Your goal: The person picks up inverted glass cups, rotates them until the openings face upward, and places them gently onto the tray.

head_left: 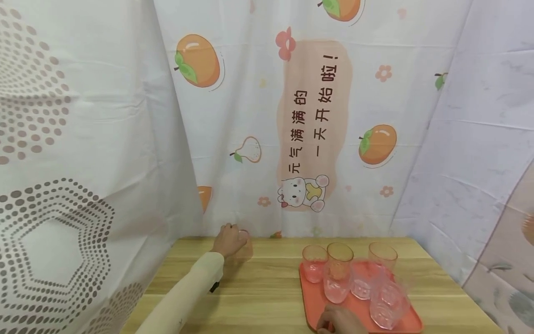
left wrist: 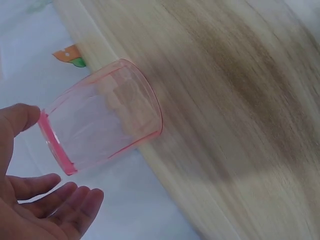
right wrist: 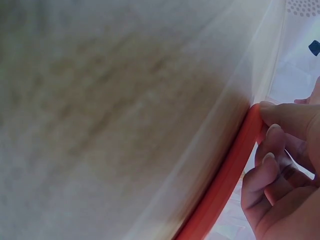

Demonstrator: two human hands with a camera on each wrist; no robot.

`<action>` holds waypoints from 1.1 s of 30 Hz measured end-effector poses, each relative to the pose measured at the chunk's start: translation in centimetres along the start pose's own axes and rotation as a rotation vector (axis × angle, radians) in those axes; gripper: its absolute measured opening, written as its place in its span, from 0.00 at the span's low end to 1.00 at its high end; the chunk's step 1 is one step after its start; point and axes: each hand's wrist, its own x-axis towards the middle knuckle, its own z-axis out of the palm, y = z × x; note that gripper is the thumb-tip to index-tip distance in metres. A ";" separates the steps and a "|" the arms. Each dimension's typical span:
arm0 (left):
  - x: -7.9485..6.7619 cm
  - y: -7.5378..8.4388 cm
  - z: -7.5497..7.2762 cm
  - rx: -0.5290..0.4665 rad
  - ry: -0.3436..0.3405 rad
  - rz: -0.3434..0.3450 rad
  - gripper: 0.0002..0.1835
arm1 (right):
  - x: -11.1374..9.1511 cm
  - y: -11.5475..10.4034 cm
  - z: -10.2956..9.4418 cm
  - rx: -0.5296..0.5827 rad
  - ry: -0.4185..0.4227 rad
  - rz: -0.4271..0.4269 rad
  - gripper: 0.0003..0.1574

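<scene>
A see-through pink cup stands at the far edge of the wooden table, its thick pink base toward my left hand and its wide rim toward the wood. In the left wrist view my left hand has the thumb tip touching the base, with the other fingers spread and apart from the cup. In the head view the left hand partly hides it. My right hand is at the near side of the red tray. The right wrist view shows its thumb and curled fingers at the tray's rim, pinching it.
Several clear tumblers crowd the tray, among them a pink one, an amber-rimmed one and an orange-rimmed one. Some appear tilted or lying over. Printed curtains hang behind and beside the table.
</scene>
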 end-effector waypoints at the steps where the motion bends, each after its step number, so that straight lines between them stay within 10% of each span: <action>1: 0.0 0.1 0.0 -0.003 -0.005 -0.008 0.19 | 0.0 0.0 0.0 0.005 -0.001 -0.001 0.06; 22: 0.8 -0.5 0.8 0.035 -0.070 0.026 0.24 | 0.3 -0.4 0.1 0.057 -0.042 0.048 0.04; 33: 0.7 -0.4 0.2 -0.111 -0.095 0.041 0.17 | 0.2 -0.2 0.0 0.059 -0.023 0.055 0.06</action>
